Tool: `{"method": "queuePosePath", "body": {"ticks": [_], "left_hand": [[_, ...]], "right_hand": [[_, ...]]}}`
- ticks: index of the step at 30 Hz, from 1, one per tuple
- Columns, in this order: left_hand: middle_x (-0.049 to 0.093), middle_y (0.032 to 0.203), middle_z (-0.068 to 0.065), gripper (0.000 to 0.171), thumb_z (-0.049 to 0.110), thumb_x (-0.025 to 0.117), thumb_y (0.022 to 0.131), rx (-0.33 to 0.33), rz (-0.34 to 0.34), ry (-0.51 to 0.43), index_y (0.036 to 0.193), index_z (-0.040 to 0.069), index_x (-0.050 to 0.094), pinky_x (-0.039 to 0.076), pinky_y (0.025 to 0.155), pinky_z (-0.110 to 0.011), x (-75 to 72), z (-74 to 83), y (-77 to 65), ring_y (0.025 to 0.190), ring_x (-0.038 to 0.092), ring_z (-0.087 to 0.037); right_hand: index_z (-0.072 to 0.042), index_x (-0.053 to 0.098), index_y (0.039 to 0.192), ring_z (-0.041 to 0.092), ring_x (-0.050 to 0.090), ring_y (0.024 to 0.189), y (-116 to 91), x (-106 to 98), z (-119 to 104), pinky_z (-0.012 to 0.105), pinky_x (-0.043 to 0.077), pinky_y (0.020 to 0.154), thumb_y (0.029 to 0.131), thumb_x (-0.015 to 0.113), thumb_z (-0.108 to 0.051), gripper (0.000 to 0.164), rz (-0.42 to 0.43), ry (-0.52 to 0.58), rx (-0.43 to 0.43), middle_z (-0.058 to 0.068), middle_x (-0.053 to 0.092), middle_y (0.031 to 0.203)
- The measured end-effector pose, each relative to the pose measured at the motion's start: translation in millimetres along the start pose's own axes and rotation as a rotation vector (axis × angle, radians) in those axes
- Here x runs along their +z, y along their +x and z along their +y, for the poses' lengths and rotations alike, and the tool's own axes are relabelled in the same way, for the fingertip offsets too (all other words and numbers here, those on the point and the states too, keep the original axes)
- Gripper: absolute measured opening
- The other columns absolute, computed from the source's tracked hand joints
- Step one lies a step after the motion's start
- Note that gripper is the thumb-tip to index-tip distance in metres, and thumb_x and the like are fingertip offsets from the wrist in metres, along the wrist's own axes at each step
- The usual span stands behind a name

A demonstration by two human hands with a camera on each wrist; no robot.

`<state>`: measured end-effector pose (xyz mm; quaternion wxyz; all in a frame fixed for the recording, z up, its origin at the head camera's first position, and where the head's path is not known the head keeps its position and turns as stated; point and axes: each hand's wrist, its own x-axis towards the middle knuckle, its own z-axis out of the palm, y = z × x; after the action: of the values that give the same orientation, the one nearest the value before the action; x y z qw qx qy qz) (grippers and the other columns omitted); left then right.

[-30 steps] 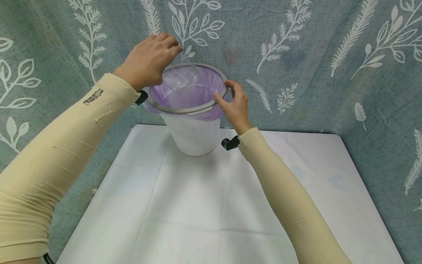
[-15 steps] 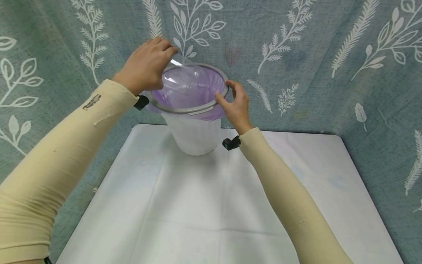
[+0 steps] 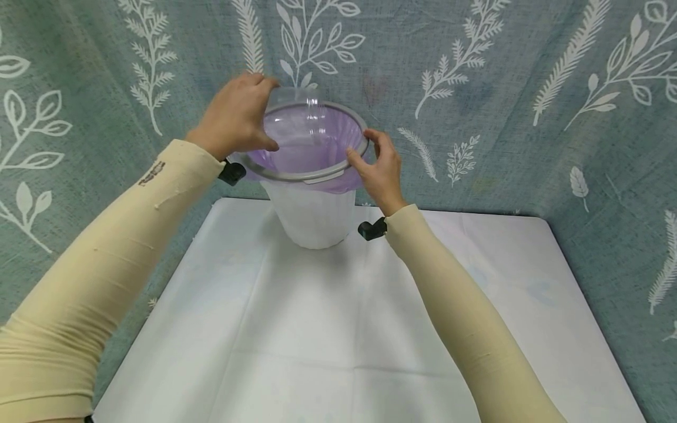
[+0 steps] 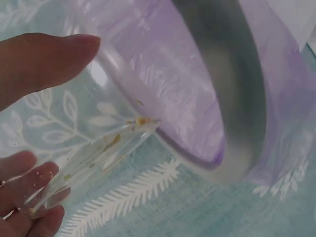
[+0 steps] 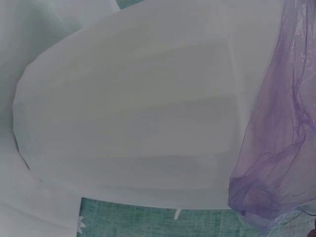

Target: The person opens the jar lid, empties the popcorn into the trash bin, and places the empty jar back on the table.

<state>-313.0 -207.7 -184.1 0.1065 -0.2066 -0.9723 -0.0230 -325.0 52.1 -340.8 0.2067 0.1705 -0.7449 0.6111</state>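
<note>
My left hand (image 3: 238,117) holds a clear plastic container (image 3: 296,117) on its side over the mouth of a white bin (image 3: 314,217). In the left wrist view the thumb lies on one side of the container and the fingers on the other. Yellow-orange bits (image 4: 113,141) cling inside its clear wall. A purple bag (image 3: 338,187) lines the bin and folds over its outside, held under a grey ring (image 3: 296,176). My right hand (image 3: 383,170) pinches the ring at the bin's right side; in the right wrist view that hand is almost wholly out of frame.
The bin stands near the back edge of a table with a white cover (image 3: 296,329). Just behind and to the sides hangs a blue-green curtain (image 3: 476,170) with white leaf prints. Black camera mounts (image 3: 372,229) sit at the wrists.
My left hand has come down slightly, and the container has turned from tipped down into the bin to nearly level. The right hand stays at the ring.
</note>
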Motion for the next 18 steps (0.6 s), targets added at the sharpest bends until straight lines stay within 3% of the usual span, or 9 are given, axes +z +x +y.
{"method": "queuePosePath", "body": {"ticks": [7, 12, 18], "left_hand": [[0.04, 0.161, -0.027, 0.118, 0.031, 0.099, 0.071, -0.109, -0.015, -0.161, 0.16, -0.006, 0.032, 0.028, 0.124, -0.057, 8.2, -3.5, -3.2, 0.146, 0.039, -0.047], [0.048, 0.154, -0.025, 0.115, 0.04, 0.098, 0.071, -0.196, 0.011, -0.264, 0.157, -0.004, 0.036, 0.038, 0.117, -0.056, 16.4, -3.6, -5.7, 0.139, 0.047, -0.046], [0.053, 0.149, -0.024, 0.107, 0.047, 0.096, 0.072, -0.228, 0.057, -0.356, 0.149, -0.003, 0.042, 0.041, 0.115, -0.054, 28.1, -1.9, -9.5, 0.135, 0.05, -0.043]], "right_hand": [[0.004, 0.055, 0.143, 0.02, 0.05, 0.141, 0, 0, 1, 0.035, 0.034, 0.122, 0.097, 0.076, -0.019, 0.056, 0.004, 0.0, -0.013, 0.016, 0.058, 0.145], [0.005, 0.056, 0.142, 0.022, 0.051, 0.139, 0, 1, 3, 0.034, 0.035, 0.122, 0.097, 0.076, -0.018, 0.055, 0.014, 0.014, -0.026, 0.017, 0.058, 0.144], [0.005, 0.056, 0.142, 0.023, 0.051, 0.14, 0, 1, 3, 0.032, 0.035, 0.121, 0.097, 0.076, -0.017, 0.054, 0.013, 0.023, -0.021, 0.017, 0.058, 0.145]]}}
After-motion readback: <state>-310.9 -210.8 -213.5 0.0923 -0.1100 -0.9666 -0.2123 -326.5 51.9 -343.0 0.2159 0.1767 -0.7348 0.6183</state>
